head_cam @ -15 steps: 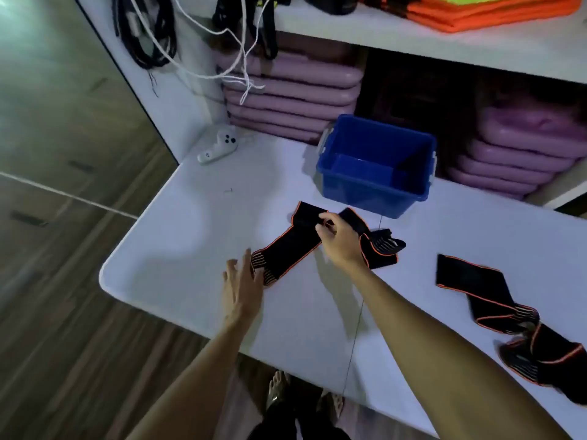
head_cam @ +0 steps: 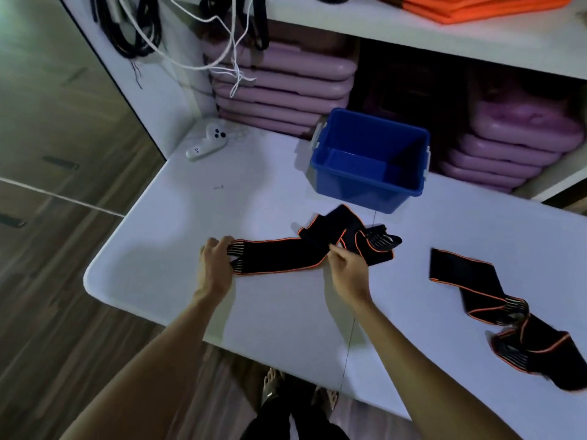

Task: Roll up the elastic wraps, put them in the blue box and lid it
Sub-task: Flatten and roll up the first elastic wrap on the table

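white controller [head_cam: 207,142], purple mats [head_cam: 282,87], cables [head_cam: 136,27]

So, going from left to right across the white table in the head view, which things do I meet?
White controller → left hand → right hand → second elastic wrap.
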A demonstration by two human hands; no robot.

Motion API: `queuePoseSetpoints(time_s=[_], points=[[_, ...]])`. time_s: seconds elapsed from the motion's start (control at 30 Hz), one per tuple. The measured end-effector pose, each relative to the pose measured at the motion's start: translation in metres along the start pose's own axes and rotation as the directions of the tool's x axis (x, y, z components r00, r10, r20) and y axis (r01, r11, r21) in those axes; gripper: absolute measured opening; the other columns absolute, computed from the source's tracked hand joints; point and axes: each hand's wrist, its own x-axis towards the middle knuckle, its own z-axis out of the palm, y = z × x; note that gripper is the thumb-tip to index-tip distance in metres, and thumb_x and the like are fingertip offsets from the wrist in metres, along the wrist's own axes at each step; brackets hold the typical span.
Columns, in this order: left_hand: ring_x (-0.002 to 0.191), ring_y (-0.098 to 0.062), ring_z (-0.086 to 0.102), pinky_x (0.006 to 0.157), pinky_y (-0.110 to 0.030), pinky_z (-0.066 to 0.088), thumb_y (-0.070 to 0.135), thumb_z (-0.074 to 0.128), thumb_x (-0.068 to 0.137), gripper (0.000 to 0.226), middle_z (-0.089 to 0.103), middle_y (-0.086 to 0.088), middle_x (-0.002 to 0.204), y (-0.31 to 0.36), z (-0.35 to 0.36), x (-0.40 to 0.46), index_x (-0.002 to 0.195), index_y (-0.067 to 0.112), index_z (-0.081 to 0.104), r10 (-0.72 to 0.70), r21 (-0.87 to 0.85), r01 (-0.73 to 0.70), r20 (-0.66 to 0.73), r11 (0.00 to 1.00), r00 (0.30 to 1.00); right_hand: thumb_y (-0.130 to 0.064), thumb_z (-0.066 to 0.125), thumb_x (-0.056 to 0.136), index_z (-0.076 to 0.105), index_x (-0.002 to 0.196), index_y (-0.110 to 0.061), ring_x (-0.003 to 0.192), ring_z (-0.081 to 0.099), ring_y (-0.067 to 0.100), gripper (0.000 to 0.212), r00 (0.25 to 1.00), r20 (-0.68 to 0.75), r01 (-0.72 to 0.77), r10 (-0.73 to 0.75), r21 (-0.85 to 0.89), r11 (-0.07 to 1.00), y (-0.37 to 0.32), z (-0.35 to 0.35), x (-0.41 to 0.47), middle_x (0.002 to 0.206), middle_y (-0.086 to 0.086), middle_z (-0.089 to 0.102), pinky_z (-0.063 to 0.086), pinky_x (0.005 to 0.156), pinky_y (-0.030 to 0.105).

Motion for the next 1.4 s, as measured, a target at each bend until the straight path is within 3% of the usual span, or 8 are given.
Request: queuePoseSetpoints(time_s=[0.07, 0.2, 0.33, 0.43, 0.5, 0.63, 1.03, 1.4], points=[[0.1, -0.043, 0.053, 0.081, -0.048, 0.05, -0.016, 0.045, 0.074, 0.052, 0.052, -0.02, 0.107, -0.006, -0.008, 0.014, 0.117, 0.008, 0.062, -0.004, 0.03, 0.005, -0.03, 1.0, 1.0, -0.012, 0.055, 0.097, 0.07, 0.118, -0.005, 0.104, 0.066, 0.016, 0.027, 0.999, 0.039, 0.013, -0.008, -0.107, 0.994, 0.014, -0.006, -0.023, 0.111, 0.008, 0.074, 0.037, 0.077, -0.002], [0.122, -0.042, 0.04, 0.093, -0.054, 0.042, 0.003, 0.055, 0.084, 0.047, 0.041, -0.021, 0.136, 0.007, -0.01, 0.008, 0.13, 0.008, 0.05, 0.108, 0.193, -0.086, -0.107, 0.977, 0.988, -0.017, 0.056, 0.094, 0.07, 0.105, -0.021, 0.088, 0.067, 0.019, 0.018, 0.998, 0.034, 0.063, -0.055, -0.329, 0.942, 0.03, -0.015, -0.049, 0.092, -0.003, 0.073, 0.054, 0.075, 0.035], [0.136, -0.039, 0.033, 0.107, -0.05, 0.031, 0.024, 0.046, 0.095, 0.044, 0.038, -0.021, 0.147, 0.016, 0.028, -0.034, 0.136, 0.009, 0.046, 0.363, 0.335, -0.336, -0.019, 0.88, 0.932, -0.026, 0.057, 0.095, 0.052, 0.136, -0.018, 0.133, 0.04, 0.024, 0.043, 0.945, 0.158, 0.327, -0.287, -0.538, 0.777, 0.044, -0.012, -0.043, 0.139, 0.006, 0.047, 0.05, 0.094, 0.04], [0.146, -0.033, 0.012, 0.117, -0.049, 0.017, 0.04, 0.024, 0.099, 0.057, 0.018, -0.021, 0.157, 0.011, 0.058, -0.057, 0.149, 0.012, 0.027, 0.246, 0.291, -0.273, 0.129, 0.917, 0.961, -0.047, 0.036, 0.097, 0.031, 0.152, -0.018, 0.152, 0.011, 0.031, 0.062, 0.901, 0.369, 0.427, -0.23, -0.653, 0.625, 0.061, -0.01, -0.037, 0.162, 0.016, 0.019, 0.028, 0.114, 0.046], [0.147, -0.026, -0.004, 0.119, -0.046, 0.005, 0.046, 0.013, 0.098, 0.062, 0.002, -0.015, 0.16, 0.005, 0.065, -0.059, 0.153, 0.017, 0.013, 0.168, 0.277, -0.212, 0.174, 0.937, 0.97, -0.053, 0.027, 0.095, 0.029, 0.153, -0.018, 0.15, 0.018, 0.033, 0.068, 0.911, 0.386, 0.4, -0.147, -0.738, 0.544, 0.069, -0.012, -0.038, 0.161, 0.018, 0.023, 0.03, 0.115, 0.052], [0.146, -0.019, -0.014, 0.119, -0.041, -0.003, 0.053, 0.005, 0.094, 0.064, -0.009, -0.005, 0.161, -0.009, 0.054, -0.042, 0.153, 0.026, 0.004, 0.197, 0.27, -0.253, 0.219, 0.929, 0.956, -0.037, 0.066, 0.083, 0.054, 0.136, -0.016, 0.122, 0.055, 0.034, 0.058, 0.918, 0.336, 0.396, -0.213, -0.812, 0.428, 0.071, -0.012, -0.052, 0.134, 0.016, 0.056, 0.049, 0.086, 0.053], [0.145, -0.028, -0.018, 0.117, -0.052, -0.004, 0.067, 0.033, 0.09, 0.086, -0.018, -0.012, 0.159, -0.008, 0.041, -0.013, 0.152, 0.021, -0.005, 0.029, 0.279, -0.111, 0.282, 0.954, 0.959, -0.042, 0.036, 0.101, 0.025, 0.155, -0.024, 0.148, 0.026, 0.031, 0.058, 0.857, 0.397, 0.505, -0.328, -0.775, 0.38, 0.108, -0.026, -0.066, 0.161, 0.011, 0.027, 0.035, 0.11, 0.054], [0.147, -0.027, -0.014, 0.117, -0.053, 0.001, 0.063, 0.051, 0.085, 0.094, -0.015, -0.009, 0.16, 0.004, 0.033, 0.009, 0.153, 0.023, 0.0, 0.02, 0.267, -0.123, 0.358, 0.956, 0.934, -0.038, 0.063, 0.085, 0.055, 0.125, -0.025, 0.116, 0.049, 0.026, 0.043, 0.892, 0.357, 0.451, -0.278, -0.657, 0.604, 0.088, -0.037, -0.057, 0.132, 0.006, 0.048, 0.048, 0.092, 0.044]])
